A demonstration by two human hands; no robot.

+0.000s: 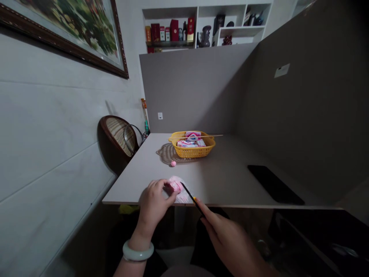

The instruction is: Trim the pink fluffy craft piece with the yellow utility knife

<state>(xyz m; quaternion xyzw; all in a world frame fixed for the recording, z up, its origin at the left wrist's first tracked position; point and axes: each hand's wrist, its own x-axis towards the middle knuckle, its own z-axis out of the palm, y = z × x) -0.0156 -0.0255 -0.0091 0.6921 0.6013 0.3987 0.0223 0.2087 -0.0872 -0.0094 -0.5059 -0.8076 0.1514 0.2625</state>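
My left hand (155, 200), with a pale bangle on its wrist, grips a soft-looking pink lump (175, 186) between thumb and fingers. The lump rests near the table's front edge on a crumpled, whitish wrapper (182, 197). In my right hand (220, 231) is a slim dark knife (188, 193) with a bit of yellow by the fingers. The knife's tip reaches the right side of the lump; whether it cuts in I cannot tell. A small pink ball (173, 163) lies farther back on the table.
Behind the ball stands a yellow basket (193, 153) of pink-and-white packets, a thin stick (207, 136) across its rim. A flat black object (273, 184) lies on the table's right. Grey panels (190, 88) rise at the back and right. A round woven chair (118, 134) leans at left.
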